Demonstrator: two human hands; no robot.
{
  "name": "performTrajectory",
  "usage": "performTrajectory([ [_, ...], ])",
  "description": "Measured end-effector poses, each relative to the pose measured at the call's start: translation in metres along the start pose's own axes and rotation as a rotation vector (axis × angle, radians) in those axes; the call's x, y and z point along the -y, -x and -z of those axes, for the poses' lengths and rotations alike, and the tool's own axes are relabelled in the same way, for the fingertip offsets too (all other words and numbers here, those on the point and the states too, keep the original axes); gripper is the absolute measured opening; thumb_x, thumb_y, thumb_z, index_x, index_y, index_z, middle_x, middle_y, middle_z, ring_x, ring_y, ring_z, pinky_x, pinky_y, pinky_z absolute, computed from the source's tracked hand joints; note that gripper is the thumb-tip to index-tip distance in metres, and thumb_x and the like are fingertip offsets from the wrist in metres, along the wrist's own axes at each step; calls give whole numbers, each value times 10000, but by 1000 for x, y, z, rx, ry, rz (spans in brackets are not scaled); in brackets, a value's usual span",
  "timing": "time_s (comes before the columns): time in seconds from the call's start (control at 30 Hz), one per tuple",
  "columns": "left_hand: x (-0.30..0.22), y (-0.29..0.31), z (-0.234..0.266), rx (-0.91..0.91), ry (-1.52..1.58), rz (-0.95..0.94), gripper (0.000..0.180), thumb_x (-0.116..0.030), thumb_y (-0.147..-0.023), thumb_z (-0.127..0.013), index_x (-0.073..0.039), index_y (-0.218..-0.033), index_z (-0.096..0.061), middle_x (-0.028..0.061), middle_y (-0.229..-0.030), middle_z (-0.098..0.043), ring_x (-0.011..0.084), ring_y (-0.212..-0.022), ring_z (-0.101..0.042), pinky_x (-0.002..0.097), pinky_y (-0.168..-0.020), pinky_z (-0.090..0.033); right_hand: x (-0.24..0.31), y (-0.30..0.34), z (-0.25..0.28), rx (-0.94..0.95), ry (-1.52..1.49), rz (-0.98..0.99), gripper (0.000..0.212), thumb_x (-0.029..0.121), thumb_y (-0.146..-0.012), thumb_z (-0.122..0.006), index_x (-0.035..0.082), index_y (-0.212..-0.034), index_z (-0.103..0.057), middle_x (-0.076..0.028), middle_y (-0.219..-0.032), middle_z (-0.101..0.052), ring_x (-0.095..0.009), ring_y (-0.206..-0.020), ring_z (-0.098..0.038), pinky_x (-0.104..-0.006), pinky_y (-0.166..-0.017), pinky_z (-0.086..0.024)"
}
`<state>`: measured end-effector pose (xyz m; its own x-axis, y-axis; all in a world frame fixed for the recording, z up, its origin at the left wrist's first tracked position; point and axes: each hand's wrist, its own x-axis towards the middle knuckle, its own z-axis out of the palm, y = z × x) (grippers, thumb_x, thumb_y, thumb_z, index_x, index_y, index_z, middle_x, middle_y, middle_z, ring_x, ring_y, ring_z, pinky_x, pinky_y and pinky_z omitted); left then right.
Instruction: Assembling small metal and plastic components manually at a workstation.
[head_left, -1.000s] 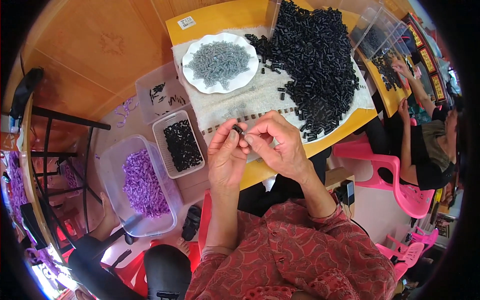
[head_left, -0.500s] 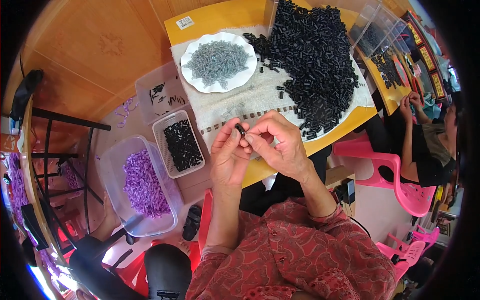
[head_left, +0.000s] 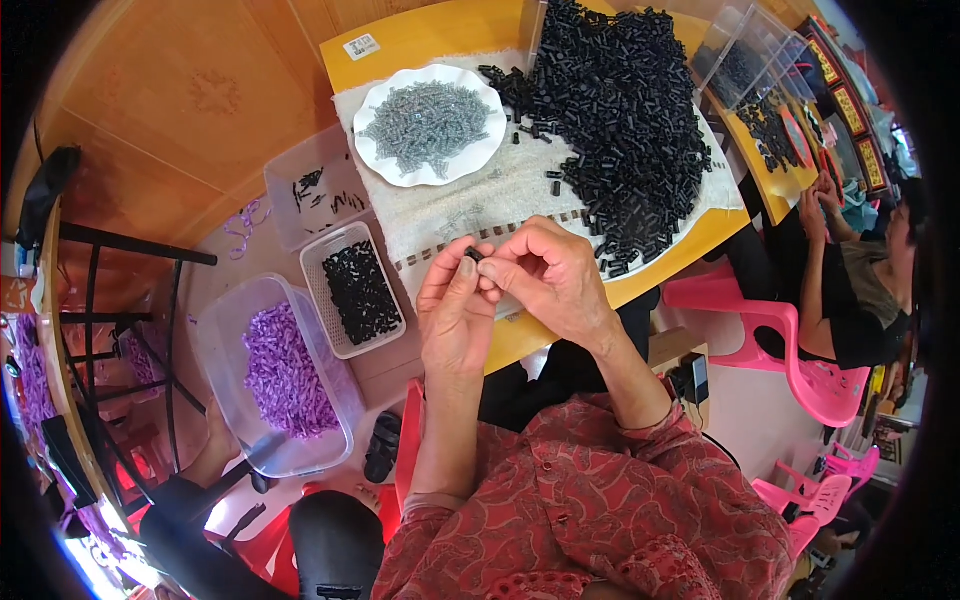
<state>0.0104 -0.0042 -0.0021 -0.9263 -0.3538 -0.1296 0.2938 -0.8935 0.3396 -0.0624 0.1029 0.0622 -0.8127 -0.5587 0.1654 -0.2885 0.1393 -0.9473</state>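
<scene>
A small black cylindrical part (head_left: 473, 254) is pinched between the thumb and fingers of my left hand (head_left: 456, 300). My right hand (head_left: 555, 280) meets it there, thumb and index finger pressed together against the part's near end. Whatever lies between those right fingertips is hidden. Both hands hover over the front edge of the cloth-covered table. Beyond them lies a large heap of similar black cylindrical parts (head_left: 620, 130). A white scalloped plate (head_left: 372, 160) to the left carries a mound of small greyish pieces (head_left: 430, 125) that look like springs.
Left of the table stand a white basket (head_left: 312, 262) of black pieces, a clear tub (head_left: 225, 350) of purple pieces and a shallow clear bin (head_left: 285, 205). At right, another person (head_left: 850, 270) works beside a pink chair (head_left: 790, 340). Clear acrylic boxes (head_left: 750, 55) stand at the back right.
My right thumb and index finger have moved in against the black part, covering more of it. The part has turned slightly in my left fingers. The whole view has shifted a little.
</scene>
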Motion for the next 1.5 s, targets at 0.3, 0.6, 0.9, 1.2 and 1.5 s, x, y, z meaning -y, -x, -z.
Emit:
performTrajectory([
  [0.3, -9, -4, 7, -60, 517, 231, 225, -12, -942, -564, 6, -1160, -614, 147, -1088, -635, 188, -898, -608, 293, -777, -531, -13, -1, 26, -217, -14, -64, 96, 67, -878, -691, -18, -859, -652, -39, -771, -639, -57, -640, -556, -222, -561, -448],
  [0.6, -11, -4, 6, -55, 490, 171, 239, -1, -948, -546, 11, -1181, -599, 166, -1119, -626, 213, -955, -617, 316, -818, -542, -34, 19, 27, -224, 532, 121, 89, 21, -788, -714, 23, -855, -655, -96, -760, -590, -209, -588, -592, -306, -535, -466],
  [0.9, -4, -3, 5, -17, 582, 247, 253, 13, -949, -537, 17, -1198, -585, 173, -1151, -598, 213, -967, -607, 311, -839, -538, -37, 6, 4, -184, 853, -27, 204, 219, -816, -721, 33, -846, -642, -132, -842, -594, -339, -656, -639, -437, -557, -517],
  [1.2, -5, -2, -1, -5, 335, 136, 299, 14, -945, -548, 18, -1244, -557, 171, -1159, -595, 191, -965, -607, 291, -836, -534, -44, 8, 6, -246, 403, 0, 107, 46, -792, -717, 9, -848, -633, -139, -808, -646, -266, -653, -664, -368, -546, -516],
  [1.5, 1, 0, -3, -44, 126, 61, 279, -5, -942, -574, 5, -1221, -591, 142, -1121, -634, 161, -917, -625, 279, -815, -528, -21, 17, 8, -220, -71, -111, 99, -23, -819, -708, -21, -880, -631, -23, -712, -655, -33, -603, -597, -209, -513, -473],
])
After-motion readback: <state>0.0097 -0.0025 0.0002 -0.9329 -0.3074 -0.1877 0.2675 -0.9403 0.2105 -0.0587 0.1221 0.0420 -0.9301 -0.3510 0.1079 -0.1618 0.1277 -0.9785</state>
